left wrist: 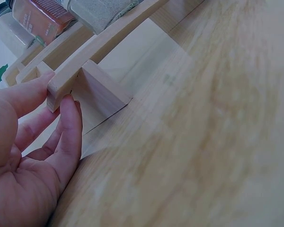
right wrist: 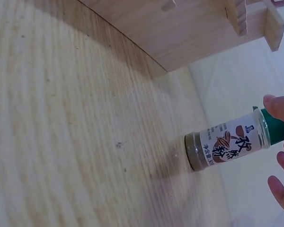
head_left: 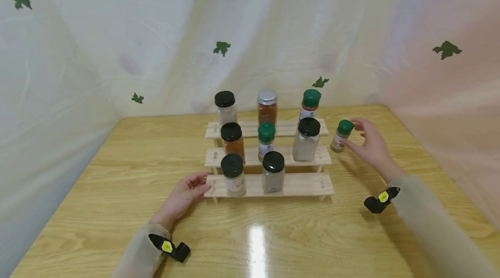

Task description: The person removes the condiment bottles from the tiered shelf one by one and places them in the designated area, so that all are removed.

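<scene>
A three-tier wooden spice rack (head_left: 297,185) stands on the table, holding several spice jars. My left hand (head_left: 186,194) pinches the left end of its lowest shelf; in the left wrist view the thumb (left wrist: 35,92) lies on top and fingers curl beneath. Right of the rack, my right hand (head_left: 369,143) holds a small green-capped spice jar (head_left: 338,142) between thumb and fingers. In the right wrist view this jar (right wrist: 229,144) has a white label with Chinese characters and brownish powder inside. The thumb lies over its cap (right wrist: 277,128), other fingers spread beside it.
The lowest shelf bears two black-lidded jars (head_left: 273,174), with bare wood at its right end. Three jars stand on the middle shelf, among them a green-capped one (head_left: 266,139). Three more, including a silver-lidded jar (head_left: 267,106), line the top shelf. A leaf-patterned curtain (head_left: 250,31) hangs behind.
</scene>
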Demonstrator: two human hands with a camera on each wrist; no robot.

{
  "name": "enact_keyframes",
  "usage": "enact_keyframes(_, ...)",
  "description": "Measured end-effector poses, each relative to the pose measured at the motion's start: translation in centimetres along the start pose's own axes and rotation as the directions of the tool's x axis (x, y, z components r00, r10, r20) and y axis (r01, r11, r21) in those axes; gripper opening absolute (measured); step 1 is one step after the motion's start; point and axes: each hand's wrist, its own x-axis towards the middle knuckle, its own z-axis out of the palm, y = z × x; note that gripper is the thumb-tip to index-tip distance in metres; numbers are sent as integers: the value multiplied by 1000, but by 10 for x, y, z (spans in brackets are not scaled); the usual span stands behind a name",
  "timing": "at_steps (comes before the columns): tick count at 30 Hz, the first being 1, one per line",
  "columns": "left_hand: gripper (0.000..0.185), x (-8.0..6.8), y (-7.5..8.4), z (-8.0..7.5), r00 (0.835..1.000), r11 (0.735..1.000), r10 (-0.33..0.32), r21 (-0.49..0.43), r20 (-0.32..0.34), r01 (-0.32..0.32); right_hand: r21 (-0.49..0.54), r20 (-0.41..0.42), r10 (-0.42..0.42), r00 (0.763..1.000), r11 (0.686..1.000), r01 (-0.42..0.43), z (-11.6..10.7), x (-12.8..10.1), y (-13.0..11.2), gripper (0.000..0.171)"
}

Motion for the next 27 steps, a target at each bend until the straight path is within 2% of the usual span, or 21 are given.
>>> enact_keyframes(17,45,2,-2,-1,1000,1000,3,9,-7,-3,39,-49,-52,997,998,54,-1,-35,-14,52)
enact_keyframes(27,46,0,-2,-1,1000,1000,18,-13,12,-18,118,-95,-93,991,987,104,1,-53,-37,49)
